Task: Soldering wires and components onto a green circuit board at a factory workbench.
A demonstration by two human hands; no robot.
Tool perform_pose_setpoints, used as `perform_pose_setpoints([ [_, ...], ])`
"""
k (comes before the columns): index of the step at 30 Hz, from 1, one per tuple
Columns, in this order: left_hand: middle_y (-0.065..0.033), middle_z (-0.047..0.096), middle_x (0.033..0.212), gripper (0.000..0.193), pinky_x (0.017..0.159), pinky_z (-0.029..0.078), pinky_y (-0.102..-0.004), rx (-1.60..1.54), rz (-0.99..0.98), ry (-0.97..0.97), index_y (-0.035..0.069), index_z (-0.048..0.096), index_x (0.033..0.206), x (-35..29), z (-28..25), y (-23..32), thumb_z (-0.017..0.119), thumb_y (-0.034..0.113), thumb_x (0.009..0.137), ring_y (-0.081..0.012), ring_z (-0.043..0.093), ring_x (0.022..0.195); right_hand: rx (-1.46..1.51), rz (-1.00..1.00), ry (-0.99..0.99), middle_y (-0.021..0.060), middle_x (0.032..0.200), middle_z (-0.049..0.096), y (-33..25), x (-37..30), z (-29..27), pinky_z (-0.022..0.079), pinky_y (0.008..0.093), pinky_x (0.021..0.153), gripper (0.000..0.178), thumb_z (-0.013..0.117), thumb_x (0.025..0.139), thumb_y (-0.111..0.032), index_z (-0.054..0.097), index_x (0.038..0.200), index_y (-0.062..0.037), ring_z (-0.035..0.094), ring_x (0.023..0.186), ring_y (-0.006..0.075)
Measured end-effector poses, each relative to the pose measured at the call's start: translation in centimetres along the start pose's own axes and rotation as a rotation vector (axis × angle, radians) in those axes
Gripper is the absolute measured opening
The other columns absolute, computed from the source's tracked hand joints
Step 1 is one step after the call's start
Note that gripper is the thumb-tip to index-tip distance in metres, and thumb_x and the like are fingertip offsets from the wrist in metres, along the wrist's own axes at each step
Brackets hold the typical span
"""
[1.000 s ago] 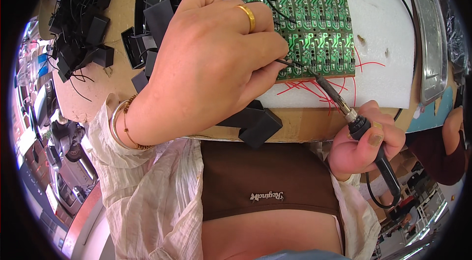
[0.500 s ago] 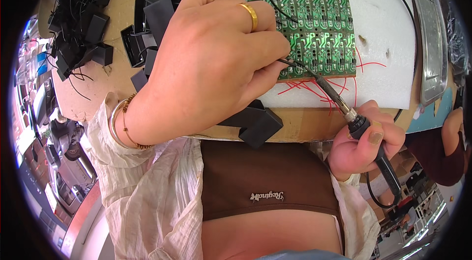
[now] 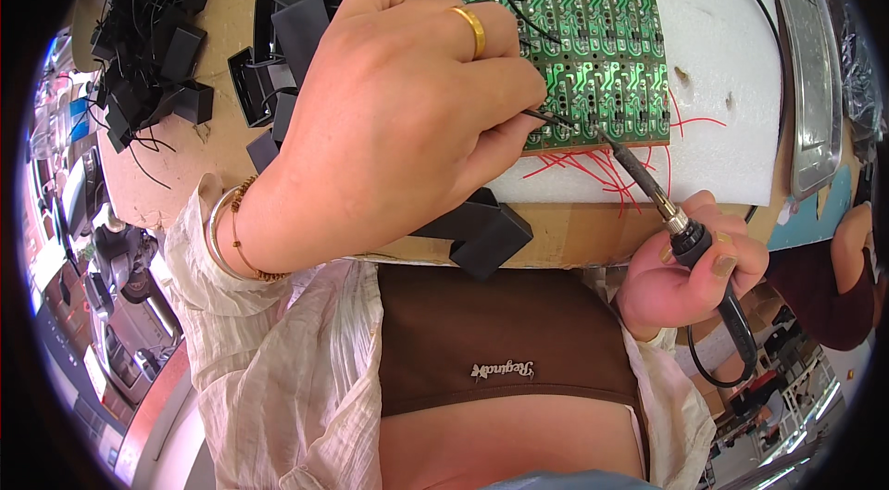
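Left hand (image 3: pixel 398 119) pinching a black wire (image 3: pixel 550 119), right hand (image 3: pixel 699 272) wrapped round a soldering iron (image 3: pixel 646 183).

The wire, thin and probably light and springy, sits between thumb and finger, its end over the near part of a green circuit board (image 3: pixel 607 78); the iron's tip is just beside it, though I can't tell whether it touches. The dark grip looks the safe hold, since the metal shaft may be hot. The board lies on a white foam pad (image 3: pixel 727 161), with red wires (image 3: pixel 607 173) poking from under it; I'd judge it stiff, light and fragile, best taken by its edges. Black plastic cases (image 3: pixel 491 235) lie nearby.
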State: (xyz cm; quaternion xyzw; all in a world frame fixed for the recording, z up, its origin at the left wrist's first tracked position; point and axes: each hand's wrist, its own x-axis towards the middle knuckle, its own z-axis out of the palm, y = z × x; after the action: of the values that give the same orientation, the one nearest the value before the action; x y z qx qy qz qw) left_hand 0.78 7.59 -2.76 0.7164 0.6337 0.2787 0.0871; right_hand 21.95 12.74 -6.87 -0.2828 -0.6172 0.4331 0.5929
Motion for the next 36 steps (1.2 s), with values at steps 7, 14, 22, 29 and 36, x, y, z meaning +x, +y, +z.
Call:
perform_pose_setpoints([
  [7, 0.0009, 0.049, 0.060, 0.012, 0.056, 0.028, -0.0278, 0.030, -0.007, -0.026, 0.009, 0.058, 0.063, 0.2, -0.2, 0.2, 0.066, 0.004, 0.056, -0.0154, 0.042, 0.052, 0.028, 0.010, -0.001, 0.0066, 0.056, 0.042, 0.1, 0.1, 0.0, 0.026, 0.0255, 0.043, 0.020, 0.054, 0.078, -0.016, 0.038, 0.076, -0.0039, 0.033, 0.043, 0.0092],
  [14, -0.0021, 0.050, 0.065, 0.014, 0.057, 0.029, -0.0283, 0.022, -0.018, -0.065, 0.007, 0.058, 0.070, 0.2, -0.7, 0.5, 0.064, 0.005, 0.057, -0.0179, 0.043, 0.057, 0.024, 0.046, 0.009, 0.0064, 0.056, 0.042, -0.1, 0.0, 0.1, 0.027, 0.0256, 0.043, 0.021, 0.054, 0.078, -0.016, 0.037, 0.076, -0.0041, 0.031, 0.043, 0.0087],
  [22, -0.0059, 0.053, 0.075, 0.017, 0.064, 0.035, -0.0278, 0.004, -0.003, -0.029, 0.003, 0.058, 0.087, 0.1, -0.6, 0.2, 0.056, -0.001, 0.071, -0.0197, 0.047, 0.066, 0.036, 0.059, -0.006, 0.0064, 0.056, 0.042, 0.0, 0.0, 0.1, 0.027, 0.0241, 0.042, 0.020, 0.053, 0.079, -0.016, 0.037, 0.077, -0.0039, 0.029, 0.043, 0.0084],
  [29, -0.0058, 0.058, 0.075, 0.016, 0.064, 0.040, -0.0259, -0.134, -0.071, -0.017, 0.003, 0.060, 0.084, -0.2, -1.2, -0.5, 0.062, 0.003, 0.069, -0.0171, 0.053, 0.068, 0.043, 0.044, 0.035, 0.0055, 0.055, 0.041, -0.3, 0.5, 0.5, 0.027, 0.0239, 0.042, 0.020, 0.053, 0.078, -0.015, 0.038, 0.076, -0.0035, 0.030, 0.043, 0.0082],
  [36, -0.0047, 0.056, 0.070, 0.007, 0.066, 0.039, -0.0285, -0.017, -0.039, -0.023, 0.004, 0.059, 0.076, 0.3, -0.4, -0.3, 0.061, 0.004, 0.069, -0.0197, 0.052, 0.069, 0.014, 0.049, 0.044, 0.0044, 0.054, 0.040, -0.6, 1.6, 1.6, 0.025, 0.0228, 0.043, 0.021, 0.056, 0.075, -0.015, 0.039, 0.075, -0.0032, 0.031, 0.044, 0.0084],
])
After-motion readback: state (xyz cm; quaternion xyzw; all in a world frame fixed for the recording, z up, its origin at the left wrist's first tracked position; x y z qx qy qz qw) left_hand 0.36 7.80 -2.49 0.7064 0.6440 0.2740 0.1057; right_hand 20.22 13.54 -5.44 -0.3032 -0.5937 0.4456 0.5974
